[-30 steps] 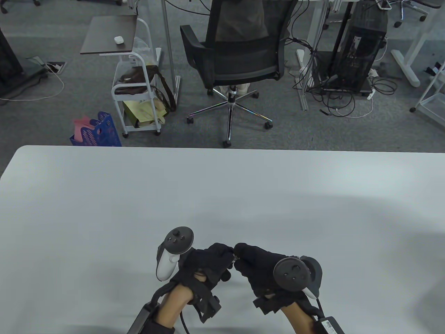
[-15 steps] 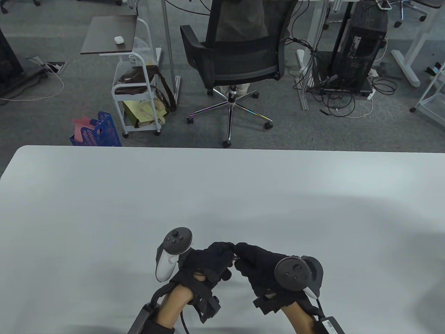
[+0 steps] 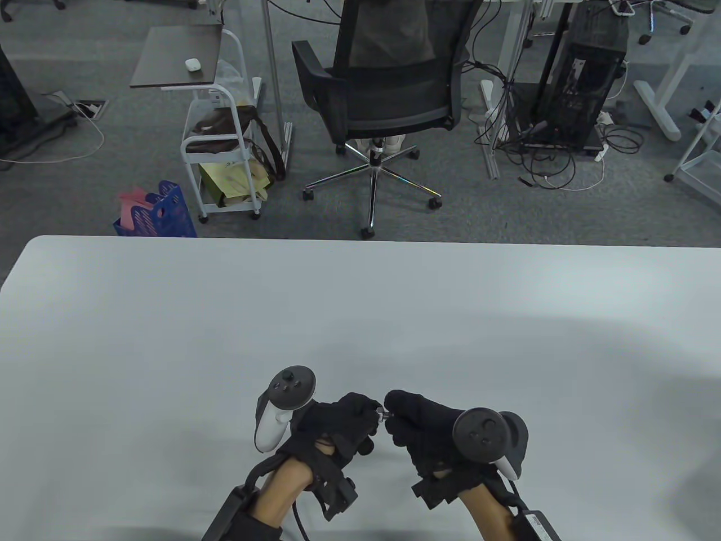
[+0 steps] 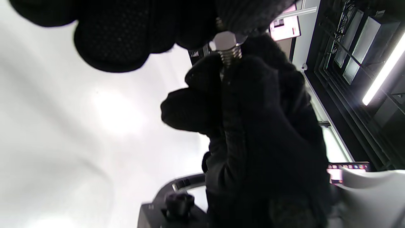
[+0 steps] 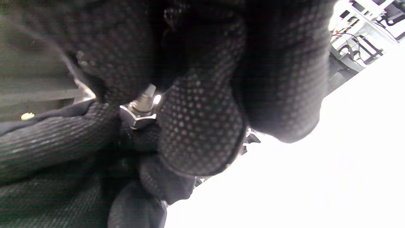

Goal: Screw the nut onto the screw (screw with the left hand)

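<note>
Both hands (image 3: 383, 420) pinch nut (image 4: 225, 41) on screw (image 4: 231, 57) (near table (image 3: 360, 315) edge)

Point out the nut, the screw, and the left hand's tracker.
nut (image 4: 225, 41): left wrist view, on its flat hex face.
screw (image 4: 231, 56): left wrist view, on its exposed thread.
left hand's tracker (image 3: 290, 387): table view, on its round top.

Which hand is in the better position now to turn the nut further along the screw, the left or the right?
Probably the left. In the left wrist view, the left hand has its fingertips on the nut, which already sits on the screw. The right hand grips the threaded shaft and so steadies it.
</note>
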